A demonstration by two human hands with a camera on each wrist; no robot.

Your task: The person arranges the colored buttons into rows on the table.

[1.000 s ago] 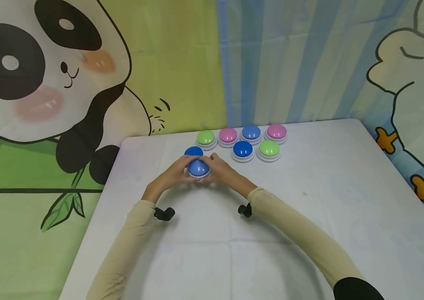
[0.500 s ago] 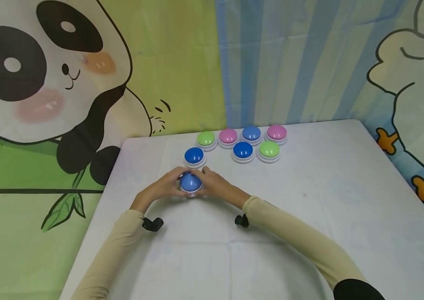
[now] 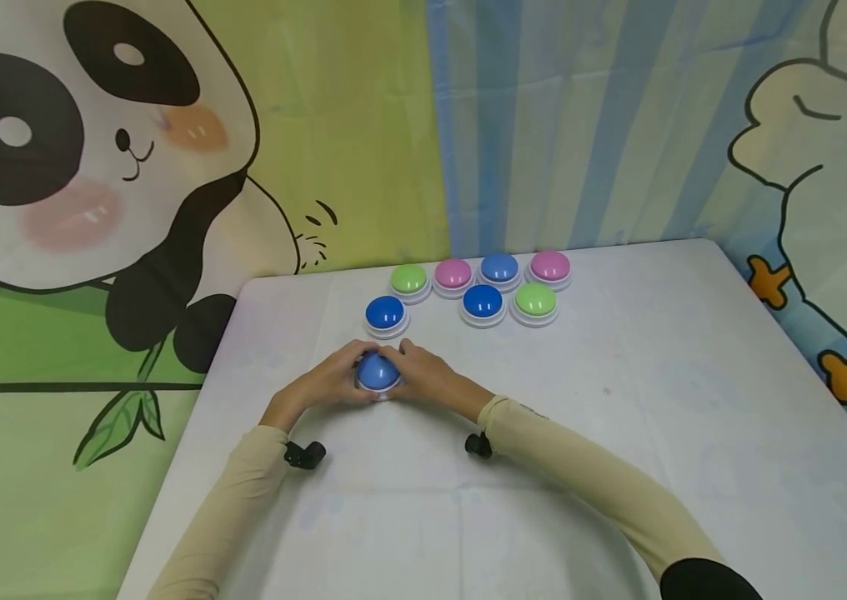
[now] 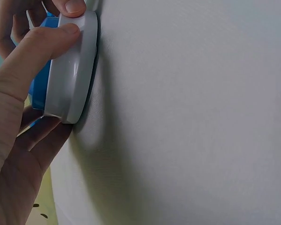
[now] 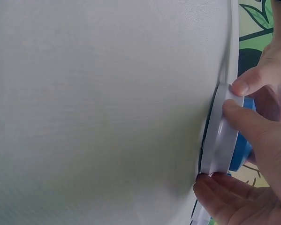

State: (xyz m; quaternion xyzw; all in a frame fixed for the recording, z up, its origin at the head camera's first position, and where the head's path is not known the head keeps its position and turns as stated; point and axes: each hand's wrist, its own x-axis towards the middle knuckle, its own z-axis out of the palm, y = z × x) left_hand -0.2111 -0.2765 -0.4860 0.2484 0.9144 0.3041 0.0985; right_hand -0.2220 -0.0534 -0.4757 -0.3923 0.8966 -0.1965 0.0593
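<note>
A blue push button (image 3: 378, 372) with a white round base is held between both hands, dome up, on or just over the table. My left hand (image 3: 326, 383) grips its left side; in the left wrist view the thumb lies along the white base (image 4: 74, 70) and the fingers bend round its far edge. My right hand (image 3: 429, 379) grips the other side, and the right wrist view shows its thumb on the base (image 5: 220, 136) with fingers beyond. Just behind it stands a darker blue button (image 3: 384, 313), apart from the held one.
Farther back on the white table (image 3: 618, 450) is a group of buttons: green (image 3: 408, 279), pink (image 3: 453, 273), blue (image 3: 499, 267), pink (image 3: 549, 267), dark blue (image 3: 482, 302) and green (image 3: 535, 300). A printed cloth backdrop (image 3: 356, 125) rises behind the table.
Both hands have brought the blue button toward me and slightly left, away from the darker blue one behind. Over the last half second it has barely shifted. The other buttons stay put.
</note>
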